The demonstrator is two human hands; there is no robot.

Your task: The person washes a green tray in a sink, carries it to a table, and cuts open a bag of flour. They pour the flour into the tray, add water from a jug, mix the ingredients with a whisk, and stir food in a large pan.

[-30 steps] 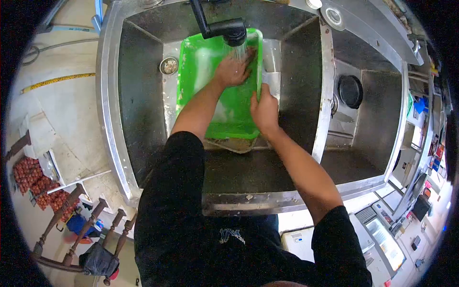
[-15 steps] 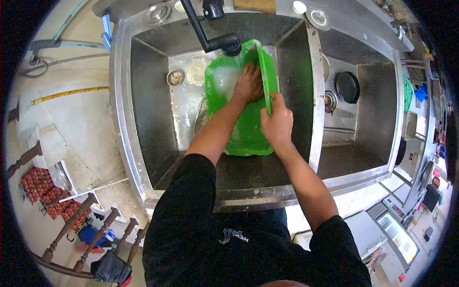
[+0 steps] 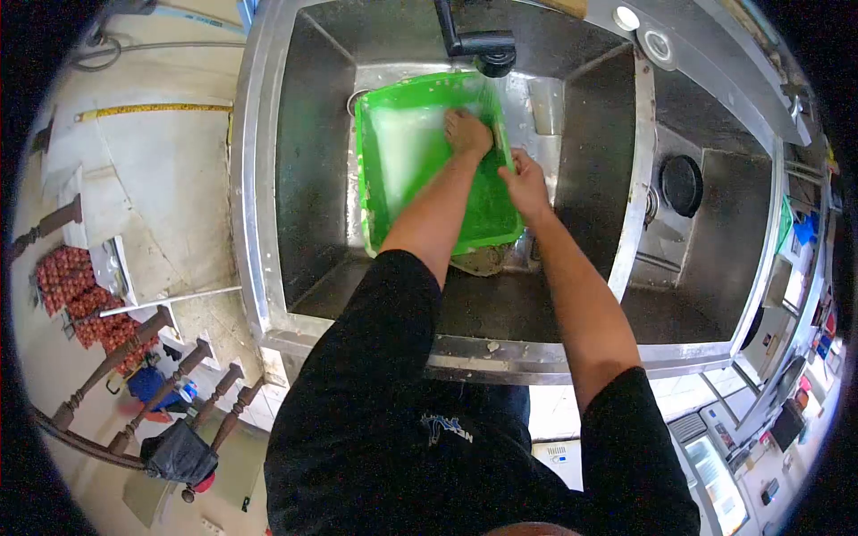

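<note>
Gripping green tray [image 3: 487,201] — right hand [image 3: 527,186], left [image 3: 467,134] inside

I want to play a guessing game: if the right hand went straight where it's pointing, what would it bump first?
Probably the rim of the green tray, though the right hand may already be touching it.

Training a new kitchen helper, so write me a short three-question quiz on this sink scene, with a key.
1. True or false: the left hand is over the inside of the green tray, with the right hand at its edge.
2. What colour is the faucet? A) red B) black C) white
3. Fill in: in the picture, the round black dish is in the ____-hand sink basin.

Key: 1 true; 2 B; 3 right
</note>
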